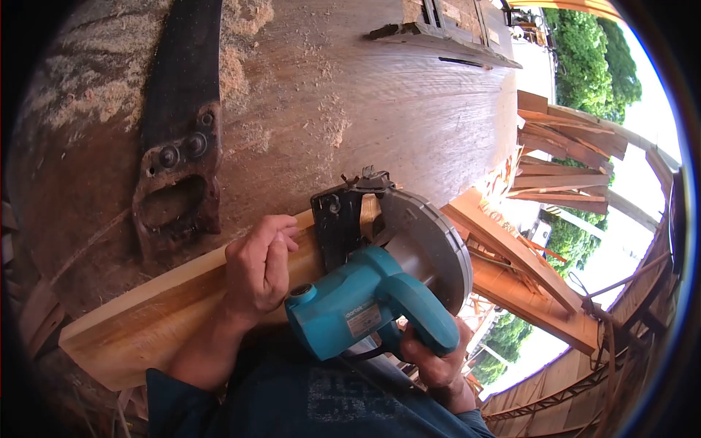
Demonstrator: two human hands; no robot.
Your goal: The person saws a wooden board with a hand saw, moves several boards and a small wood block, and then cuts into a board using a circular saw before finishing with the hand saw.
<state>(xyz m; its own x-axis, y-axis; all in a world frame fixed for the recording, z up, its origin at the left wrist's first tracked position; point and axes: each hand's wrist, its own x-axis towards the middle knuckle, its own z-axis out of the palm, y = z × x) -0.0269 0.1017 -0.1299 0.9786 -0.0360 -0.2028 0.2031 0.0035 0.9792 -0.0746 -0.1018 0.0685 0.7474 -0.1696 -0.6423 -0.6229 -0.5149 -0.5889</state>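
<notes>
A pale wooden plank (146, 314) lies along the near edge of a big worn wooden bench top (380, 109). My left hand (257, 266) presses down on the plank, fingers curled over its far edge. My right hand (437, 365) grips the handle of a teal circular saw (369, 299). The saw's grey blade guard (431, 244) and black base plate sit at the plank's right end, just right of my left hand.
A rusty hand saw (179, 146) lies on the bench at the left, among sawdust. Stacked planks (566, 150) and orange timber beams (526, 270) fill the right side. Beyond them are green trees and bright daylight.
</notes>
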